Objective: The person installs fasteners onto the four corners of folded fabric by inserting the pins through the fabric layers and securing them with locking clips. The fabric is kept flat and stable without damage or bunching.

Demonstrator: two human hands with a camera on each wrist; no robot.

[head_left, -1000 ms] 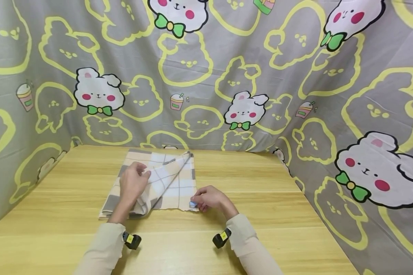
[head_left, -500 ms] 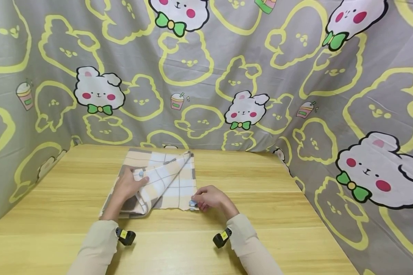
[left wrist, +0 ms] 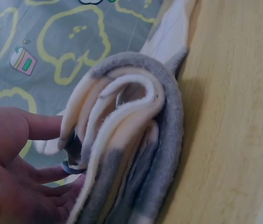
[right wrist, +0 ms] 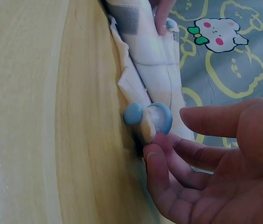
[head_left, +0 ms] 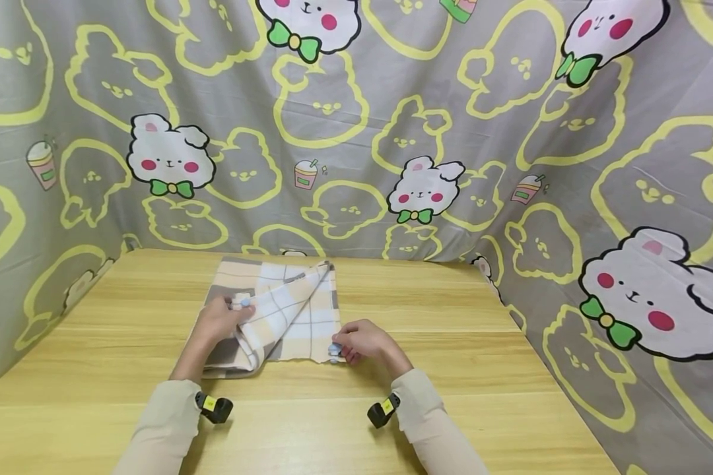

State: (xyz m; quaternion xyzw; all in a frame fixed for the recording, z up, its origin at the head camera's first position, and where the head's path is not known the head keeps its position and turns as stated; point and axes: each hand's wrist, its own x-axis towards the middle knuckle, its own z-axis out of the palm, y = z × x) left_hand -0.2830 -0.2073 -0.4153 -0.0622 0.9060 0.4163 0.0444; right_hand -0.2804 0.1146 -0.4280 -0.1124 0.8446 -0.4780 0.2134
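Note:
A plaid fleece cloth (head_left: 311,323) in cream, white and grey lies on the table, its near right part folded diagonally to the left. My left hand (head_left: 216,320) holds the folded layers at the left, thumb on one side and fingers on the other. Close to that thumb, a blue round fastener (head_left: 245,302) shows on the turned-over corner. My right hand (head_left: 365,340) is at the near right corner. In the right wrist view, its curled fingers hold this corner beside a blue fastener (right wrist: 133,113) with parts on both cloth faces; the thumb stands apart.
A pale wooden table (head_left: 428,396) extends around the cloth. Behind it and along the sides hangs a grey curtain (head_left: 344,99) with yellow outlines and white bunnies. Black wrist cameras sit at both cuffs.
My left hand has shifted left and slightly nearer, uncovering the blue fastener by its thumb. The cloth's near left corner has drawn inward. My right hand has barely moved.

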